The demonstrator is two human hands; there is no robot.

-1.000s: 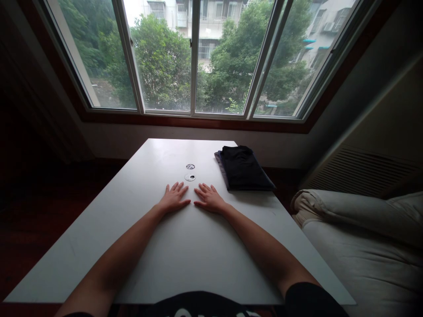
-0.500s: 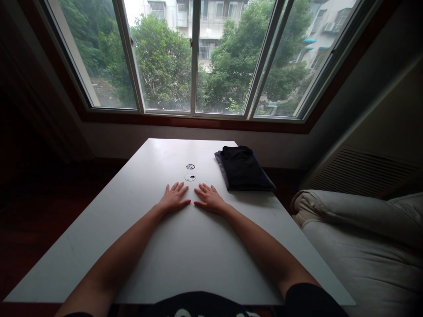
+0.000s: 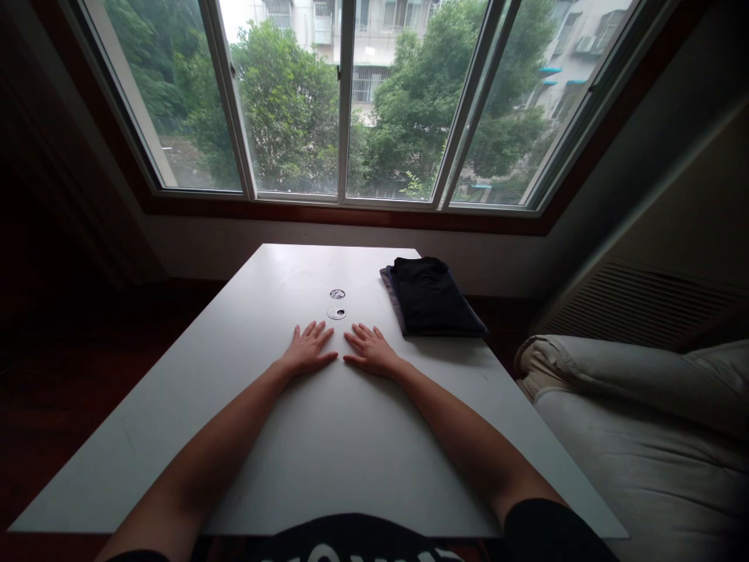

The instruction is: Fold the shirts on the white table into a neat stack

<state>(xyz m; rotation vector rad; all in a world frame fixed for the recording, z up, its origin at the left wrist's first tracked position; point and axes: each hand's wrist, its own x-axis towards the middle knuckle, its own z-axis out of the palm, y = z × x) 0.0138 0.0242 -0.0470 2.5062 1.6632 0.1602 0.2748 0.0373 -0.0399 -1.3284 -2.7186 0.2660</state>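
My left hand (image 3: 307, 348) lies palm down on the white table (image 3: 345, 445), fingers spread and holding nothing. Close beside it, my right hand (image 3: 370, 350) rests flat in the same way, also with fingers apart. The two thumbs point toward each other with a small gap between them. Just beyond the fingertips are two round marks on the tabletop, a nearer disc (image 3: 336, 313) and a farther disc (image 3: 337, 294). To the right of my right hand sits a stack of folded dark clothes (image 3: 438, 300), black on top with grey and dark blue edges beneath; neither hand touches it.
A pale sofa (image 3: 637, 390) stands against the table's right side. Beyond the table's far edge are a wall and a wide sliding window (image 3: 342, 199) with trees outside. A slatted vent panel (image 3: 637, 304) is at the right, and dark reddish floor (image 3: 58, 375) shows at the left.
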